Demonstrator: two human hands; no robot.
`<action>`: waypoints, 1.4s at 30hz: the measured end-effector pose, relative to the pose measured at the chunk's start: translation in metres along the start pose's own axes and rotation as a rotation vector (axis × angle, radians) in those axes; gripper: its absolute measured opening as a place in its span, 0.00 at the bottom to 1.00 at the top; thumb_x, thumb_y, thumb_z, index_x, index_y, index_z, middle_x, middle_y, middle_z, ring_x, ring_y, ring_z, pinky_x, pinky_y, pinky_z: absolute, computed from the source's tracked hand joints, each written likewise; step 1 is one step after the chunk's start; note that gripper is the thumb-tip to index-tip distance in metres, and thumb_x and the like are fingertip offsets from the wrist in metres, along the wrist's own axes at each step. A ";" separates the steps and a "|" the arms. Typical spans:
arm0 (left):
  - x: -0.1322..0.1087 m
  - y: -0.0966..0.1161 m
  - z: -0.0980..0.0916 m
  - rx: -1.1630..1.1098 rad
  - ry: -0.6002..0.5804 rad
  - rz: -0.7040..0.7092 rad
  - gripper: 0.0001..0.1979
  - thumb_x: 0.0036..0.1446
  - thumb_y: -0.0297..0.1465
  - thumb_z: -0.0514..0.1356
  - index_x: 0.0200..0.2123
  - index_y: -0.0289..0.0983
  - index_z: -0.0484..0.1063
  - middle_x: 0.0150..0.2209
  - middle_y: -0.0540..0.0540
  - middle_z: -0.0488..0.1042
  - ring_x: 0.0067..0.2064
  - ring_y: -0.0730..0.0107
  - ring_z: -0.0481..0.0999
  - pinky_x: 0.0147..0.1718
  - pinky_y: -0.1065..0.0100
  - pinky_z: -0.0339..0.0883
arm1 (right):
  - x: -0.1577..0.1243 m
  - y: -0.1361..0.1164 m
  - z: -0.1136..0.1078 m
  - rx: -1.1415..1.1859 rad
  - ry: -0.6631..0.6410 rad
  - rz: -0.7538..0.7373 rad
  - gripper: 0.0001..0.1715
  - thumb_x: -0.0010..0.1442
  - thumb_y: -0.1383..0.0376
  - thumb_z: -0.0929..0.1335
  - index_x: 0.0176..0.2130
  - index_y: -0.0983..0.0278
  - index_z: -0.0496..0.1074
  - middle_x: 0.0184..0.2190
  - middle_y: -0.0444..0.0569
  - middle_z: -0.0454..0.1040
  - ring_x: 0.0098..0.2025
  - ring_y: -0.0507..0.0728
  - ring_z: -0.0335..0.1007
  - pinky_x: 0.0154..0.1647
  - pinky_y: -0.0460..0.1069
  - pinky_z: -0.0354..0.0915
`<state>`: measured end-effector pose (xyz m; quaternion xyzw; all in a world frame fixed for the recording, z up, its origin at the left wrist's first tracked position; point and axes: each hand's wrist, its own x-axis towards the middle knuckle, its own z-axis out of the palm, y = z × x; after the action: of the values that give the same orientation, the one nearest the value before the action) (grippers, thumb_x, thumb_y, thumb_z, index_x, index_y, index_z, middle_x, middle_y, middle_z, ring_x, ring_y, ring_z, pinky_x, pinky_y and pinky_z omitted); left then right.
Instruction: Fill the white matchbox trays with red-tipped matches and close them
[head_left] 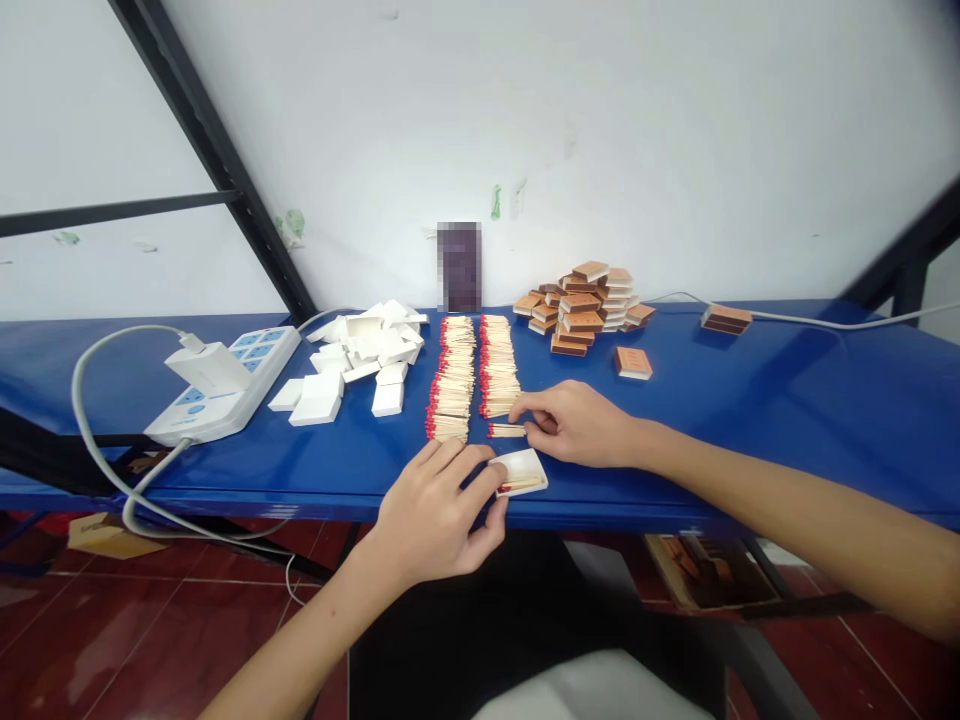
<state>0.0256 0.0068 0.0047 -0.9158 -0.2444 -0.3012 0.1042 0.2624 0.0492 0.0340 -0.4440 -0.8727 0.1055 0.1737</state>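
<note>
My left hand (pixel 446 510) is closed on the left end of a small white matchbox tray (pixel 529 462) at the table's front edge. A few red-tipped matches (pixel 523 484) lie along the tray's near side. Just behind the tray, my right hand (pixel 574 425) has its thumb and index finger closed at the plain ends of a small bunch of matches (pixel 506 431). That bunch lies apart from the right-hand row of matches (pixel 499 370), beside which a second long row (pixel 452 380) runs. Both rows have their red heads to the left.
White empty trays (pixel 367 345) are heaped at left, near a white power strip (pixel 266 350) with a plugged-in charger (pixel 210 370) and looping cable. Orange-brown matchboxes (pixel 581 305) are piled at right, with a single box (pixel 634 362) before them. A dark blurred rectangle (pixel 460 268) leans on the wall.
</note>
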 end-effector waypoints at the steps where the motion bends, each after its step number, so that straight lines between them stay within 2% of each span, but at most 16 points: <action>1: 0.000 0.000 0.000 0.001 0.000 0.000 0.10 0.60 0.29 0.57 0.43 0.36 0.74 0.42 0.41 0.78 0.40 0.59 0.74 0.39 0.58 0.69 | 0.000 0.000 0.000 0.001 0.001 0.001 0.15 0.56 0.70 0.65 0.43 0.63 0.77 0.20 0.39 0.67 0.23 0.49 0.61 0.29 0.46 0.49; 18: 0.000 0.000 0.000 -0.002 0.010 0.011 0.09 0.60 0.29 0.58 0.43 0.35 0.74 0.42 0.42 0.77 0.39 0.58 0.73 0.38 0.58 0.69 | 0.000 0.000 0.000 -0.002 -0.006 -0.021 0.15 0.56 0.70 0.66 0.43 0.64 0.77 0.19 0.38 0.65 0.23 0.49 0.60 0.29 0.46 0.50; 28: 0.001 0.000 0.000 -0.004 0.014 0.014 0.10 0.60 0.29 0.58 0.43 0.35 0.74 0.41 0.41 0.77 0.39 0.58 0.73 0.38 0.58 0.69 | 0.001 0.001 0.001 -0.001 0.009 -0.019 0.12 0.59 0.68 0.67 0.42 0.63 0.78 0.20 0.38 0.65 0.23 0.48 0.60 0.29 0.46 0.50; 37: 0.000 -0.001 0.000 -0.001 0.010 0.018 0.09 0.60 0.28 0.58 0.43 0.35 0.74 0.41 0.42 0.77 0.39 0.59 0.73 0.37 0.58 0.68 | 0.001 0.001 0.001 0.029 0.008 -0.030 0.12 0.64 0.60 0.67 0.41 0.62 0.79 0.19 0.39 0.65 0.23 0.48 0.60 0.29 0.46 0.49; 42: 0.000 -0.001 0.000 -0.002 0.016 0.027 0.09 0.59 0.28 0.58 0.42 0.35 0.74 0.41 0.42 0.77 0.38 0.59 0.73 0.36 0.59 0.68 | 0.002 0.004 0.002 0.032 0.009 -0.047 0.12 0.64 0.59 0.68 0.41 0.62 0.80 0.19 0.39 0.65 0.23 0.48 0.60 0.29 0.46 0.50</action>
<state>0.0252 0.0075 0.0044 -0.9166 -0.2311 -0.3074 0.1094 0.2633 0.0527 0.0315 -0.4210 -0.8802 0.1134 0.1873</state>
